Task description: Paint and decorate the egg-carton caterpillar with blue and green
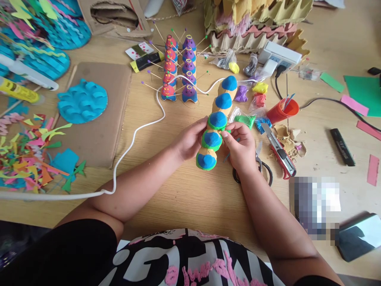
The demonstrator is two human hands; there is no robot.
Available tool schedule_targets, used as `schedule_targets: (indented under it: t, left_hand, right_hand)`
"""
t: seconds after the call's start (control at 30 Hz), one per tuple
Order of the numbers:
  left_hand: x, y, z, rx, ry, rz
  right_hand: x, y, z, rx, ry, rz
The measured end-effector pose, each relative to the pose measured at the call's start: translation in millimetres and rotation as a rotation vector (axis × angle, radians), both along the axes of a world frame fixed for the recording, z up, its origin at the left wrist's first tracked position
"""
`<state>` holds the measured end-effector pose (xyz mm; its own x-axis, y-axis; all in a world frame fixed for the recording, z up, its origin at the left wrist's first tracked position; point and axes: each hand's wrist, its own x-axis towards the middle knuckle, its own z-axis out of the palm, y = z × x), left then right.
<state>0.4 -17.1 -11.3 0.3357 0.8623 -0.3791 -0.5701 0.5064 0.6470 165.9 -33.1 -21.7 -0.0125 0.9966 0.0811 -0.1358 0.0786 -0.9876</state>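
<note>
A strip of egg-carton bumps (223, 101) is held up above the table, each bump topped with blue clay. Green clay rims the lower three bumps; the upper two show bare tan carton. My left hand (193, 137) grips the strip's left side near the middle. On its right side, my right hand (240, 145) pinches green clay at the edge of the third bump with thumb and fingers. Scissors (259, 163) lie partly beneath my right wrist. A green clay packet (244, 119) and a blue clay packet (262, 124) lie just beyond my right hand.
Red and purple caterpillar figures (168, 92) with sticks stand behind. A white cable (135, 135) crosses the table from the left. At right are a red cup (282, 111), a box cutter (281, 153) and a power strip (279, 55). Cardboard (98, 147) and paper scraps (35, 159) lie left.
</note>
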Motion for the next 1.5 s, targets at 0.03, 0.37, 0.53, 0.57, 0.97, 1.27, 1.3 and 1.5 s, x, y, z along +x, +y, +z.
schedule_targets:
  t: [0.03,0.37,0.53,0.57,0.97,1.27,1.3,1.5]
  left_hand:
    - [1,0,2.4,-0.009,-0.009,0.004]
    - [2,-2,11.8,-0.056,-0.099,0.037]
    - [2,-2,11.1,-0.059,-0.116,0.034]
    - [2,-2,11.5,-0.056,-0.109,0.032]
    - [-3,4,6.4,-0.14,-0.109,-0.06]
    - [-1,0,2.2,-0.069,0.007,-0.025]
    - [-1,0,2.9,-0.068,0.013,-0.027]
    - [0,-1,8.9,-0.067,-0.015,-0.034]
  right_hand:
    - [0,0,0.2,0.002,-0.011,-0.001]
    - [1,1,0.3,0.016,-0.043,-0.008]
    - [1,-1,2.0,0.031,-0.084,-0.024]
    - [1,-1,2.3,0.037,-0.094,-0.028]
    - [3,2,-7.3,-0.011,0.022,-0.008]
    - [0,-1,0.7,0.017,-0.077,-0.014]
    - [0,-1,1.3,0.025,-0.097,-0.019]
    - [0,-2,3.2,0.05,-0.137,-0.029]
